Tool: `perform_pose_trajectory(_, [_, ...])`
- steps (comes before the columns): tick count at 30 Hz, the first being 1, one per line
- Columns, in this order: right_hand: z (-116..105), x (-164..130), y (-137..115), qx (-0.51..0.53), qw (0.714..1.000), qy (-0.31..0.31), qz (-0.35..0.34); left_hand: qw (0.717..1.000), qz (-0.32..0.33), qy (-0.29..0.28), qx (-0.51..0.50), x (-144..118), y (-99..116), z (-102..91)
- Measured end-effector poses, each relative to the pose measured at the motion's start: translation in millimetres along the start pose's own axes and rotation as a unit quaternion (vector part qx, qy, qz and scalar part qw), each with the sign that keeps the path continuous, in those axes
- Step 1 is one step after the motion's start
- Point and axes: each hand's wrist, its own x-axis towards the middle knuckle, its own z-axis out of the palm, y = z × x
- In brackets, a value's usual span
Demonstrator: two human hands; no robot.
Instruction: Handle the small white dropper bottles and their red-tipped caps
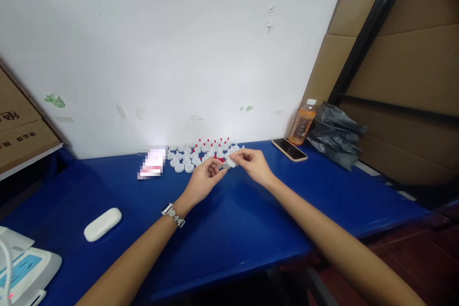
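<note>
Between the thumb and fingers of my right hand (255, 165) is a white round bottle cap (232, 161), held just above the table. My left hand (204, 180) is close by on the left, fingers curled in and thumb reaching toward the same cap; whatever its fingertips hold is too small to make out. Behind both hands stands a cluster of white nozzle caps (179, 167), several of them topped with small red tips (200, 140). More red pieces lie among the caps beside my left fingers, partly hidden by the hands.
On the blue table (229, 229) are a white earbud case (103, 224), a blurred pink-and-white packet (153, 162) and a phone (289, 149). An orange drink bottle (303, 122) and a dark plastic bag (335, 134) stand right. A white-and-blue device (28, 272) sits front left.
</note>
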Motion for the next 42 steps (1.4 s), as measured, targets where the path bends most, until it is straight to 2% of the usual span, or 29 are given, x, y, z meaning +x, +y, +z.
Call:
perform_pose_trajectory(3, [-18.1,36.4,15.9,-0.041,0.999,0.033,0.008,0.999,-0.003,-0.02,0.03,-1.0,-1.2,-0.7])
perform_pose_trajectory(6, [-32.8,80.6,29.8,-0.14,0.988,0.05,0.032,0.997,0.005,-0.037,0.067,-2.5,-5.0,-0.8])
perform_pose_trajectory(10, [-34.4,124.6,45.4,-0.331,0.942,0.017,0.06,0.994,0.023,-0.034,0.103,-5.0,-12.1,-4.1])
perform_pose_trajectory(13, [-27.5,138.7,56.5,-0.392,0.917,-0.011,0.075,0.991,0.032,-0.042,0.125,-6.4,-17.0,-7.3])
perform_pose_trajectory(17, [-20.0,145.3,66.6,-0.423,0.902,-0.04,0.083,0.986,0.039,-0.055,0.153,-6.3,-19.1,-10.7])
perform_pose_trajectory(22, [-20.4,149.6,66.6,-0.456,0.881,-0.073,0.097,0.98,0.025,-0.08,0.179,-12.7,-16.8,-19.5])
perform_pose_trajectory(27, [-23.5,148.1,64.8,-0.474,0.873,-0.072,0.095,0.98,0.009,-0.101,0.173,-23.8,-18.3,-30.6])
perform_pose_trajectory(33, [-17.2,146.8,65.0,-0.488,0.863,-0.088,0.096,0.978,0.01,-0.106,0.182,-22.5,-19.9,-32.5])
perform_pose_trajectory(36, [-16.4,146.2,59.0,-0.493,0.86,-0.096,0.089,0.975,0.008,-0.112,0.193,-20.3,-21.0,-38.0])
perform_pose_trajectory(39, [-12.6,141.3,46.1,-0.497,0.862,-0.078,0.068,0.973,0.001,-0.11,0.202,-21.4,-24.0,-49.1])
perform_pose_trajectory(42, [5.0,131.2,28.0,-0.476,0.876,-0.076,0.004,0.973,-0.003,-0.103,0.208,-26.3,-28.5,-60.7])
